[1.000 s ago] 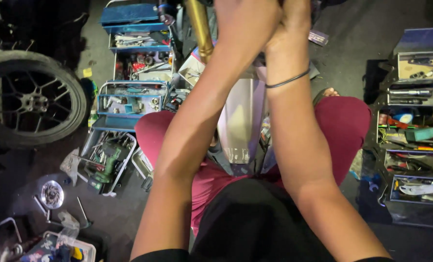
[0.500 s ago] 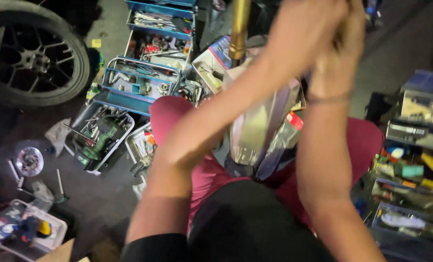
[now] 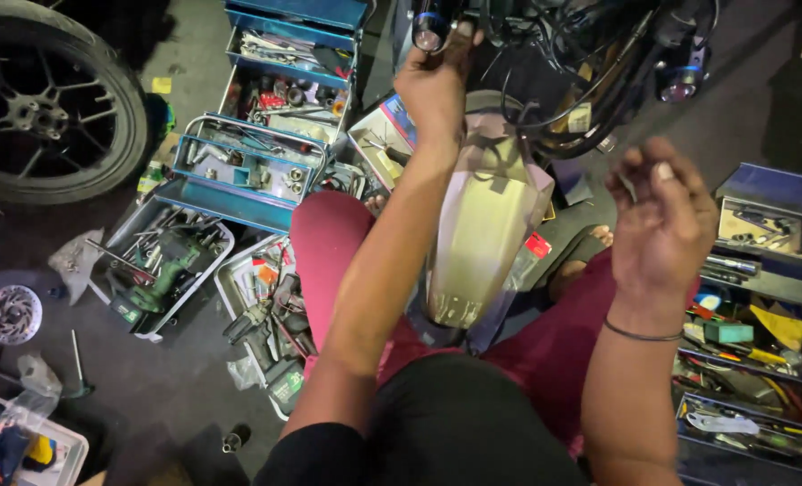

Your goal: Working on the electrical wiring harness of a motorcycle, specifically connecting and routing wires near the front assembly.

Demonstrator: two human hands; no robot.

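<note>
The left hand is stretched far forward with the arm nearly straight, its fingers closed round a dark round-ended part of the motorbike, just above the silver mudguard. The right hand is raised with the elbow bent, to the right of the mudguard and apart from it; its fingers are curled loosely and the thumb and forefinger seem to pinch something small, too small to make out. A thin band sits on that wrist. The mudguard lies between the person's knees, which are in red trousers, with a tangle of black cables just beyond it.

Left of the mudguard a blue fold-out toolbox stands open on the floor, its trays full of sockets, bits and small metal parts. Further left of it a grey tray holds a green power drill among loose tools. Right of the mudguard a second blue toolbox stands open, with hand tools packed in its tiers. A wheel lies well to the left of the mudguard, and a brake disc lies below the wheel.
</note>
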